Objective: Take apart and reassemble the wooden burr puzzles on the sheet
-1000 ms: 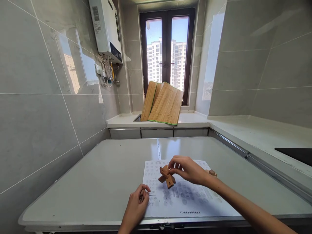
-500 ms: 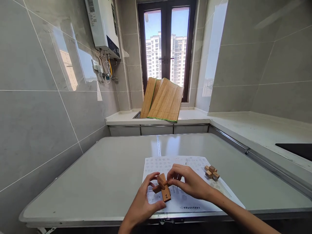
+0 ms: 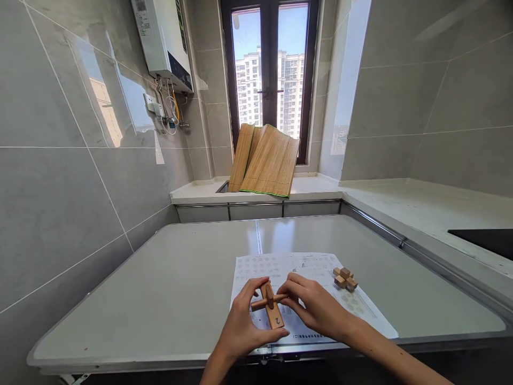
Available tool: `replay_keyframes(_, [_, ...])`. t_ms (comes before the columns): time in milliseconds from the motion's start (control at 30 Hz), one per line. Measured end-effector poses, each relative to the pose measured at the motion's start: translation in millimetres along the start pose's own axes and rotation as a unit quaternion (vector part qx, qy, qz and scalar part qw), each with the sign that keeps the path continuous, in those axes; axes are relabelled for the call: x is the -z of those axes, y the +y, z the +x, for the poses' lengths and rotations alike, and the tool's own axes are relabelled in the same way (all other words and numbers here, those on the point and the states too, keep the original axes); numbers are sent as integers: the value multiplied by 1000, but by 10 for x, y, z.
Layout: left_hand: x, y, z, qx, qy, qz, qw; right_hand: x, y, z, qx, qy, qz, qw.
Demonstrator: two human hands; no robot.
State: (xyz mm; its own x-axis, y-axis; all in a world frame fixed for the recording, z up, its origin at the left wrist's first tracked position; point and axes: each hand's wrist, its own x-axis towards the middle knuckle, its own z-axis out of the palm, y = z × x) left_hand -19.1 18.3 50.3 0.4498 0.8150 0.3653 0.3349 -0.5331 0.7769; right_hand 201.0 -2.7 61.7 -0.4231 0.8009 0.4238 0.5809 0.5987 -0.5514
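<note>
A reddish-brown wooden puzzle (image 3: 274,315) of crossed pieces is held over the printed sheet, with a "2" marked on its long flat piece. My left hand (image 3: 247,321) grips that piece between thumb below and fingers above. The fingertips of my right hand (image 3: 310,305) pinch the right end of the thin crossing bar. A second, lighter wooden puzzle (image 3: 345,279) rests assembled at the sheet's right edge, touched by neither hand. The white paper sheet (image 3: 280,263), printed with small figures, lies under both hands.
The pale folding table (image 3: 160,299) has a centre seam and a metal front edge. Behind it, a bamboo mat (image 3: 268,163) leans on the white counter (image 3: 312,187) before the window. A dark panel (image 3: 484,240) lies on the right counter.
The wooden puzzle has turned in my hands, and its crossing bar now lies more level. My left hand's fingers have shifted along the long piece. The view has moved slightly.
</note>
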Motion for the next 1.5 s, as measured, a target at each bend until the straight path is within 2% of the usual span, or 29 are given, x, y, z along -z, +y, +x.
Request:
replay_keyframes(133, [-4,42,14,-11,3,8,1000,-57,-18,-29,-27,47,41,998])
replay_keyframes(333, [-29,88,72,-34,7,41,999,-20,-71,-21,-63,80,95,990])
replay_keyframes(467, [-64,99,147,-71,9,145,987,-29,-78,20,-105,67,78,989])
replay_keyframes(533, [-66,116,170,-80,12,166,983,-46,-53,36,-124,58,101,985])
replay_keyframes(600, [-55,141,177,-79,11,150,985,-55,-20,38,-151,48,184,970])
replay_keyframes(700, [-27,182,168,-77,5,105,991,-57,5,15,-190,0,337,922])
replay_keyframes(767, [-12,198,165,-77,3,76,994,-71,-3,-7,-199,-22,379,903])
replay_keyframes(933, [-14,184,181,-62,-5,42,997,-185,-30,-46,-218,10,383,898])
replay_keyframes(1100, [-68,179,191,-64,4,36,997,-316,-26,-68,-227,74,358,902])
replay_keyframes(1200, [-95,198,191,-55,11,37,998,-361,-33,-59,-234,107,387,885])
replay_keyframes(1333, [-67,215,192,-54,27,57,997,-364,-21,-30,-241,124,421,866])
replay_keyframes(1500, [9,211,196,-44,27,51,997,-314,26,-2,-232,124,400,878])
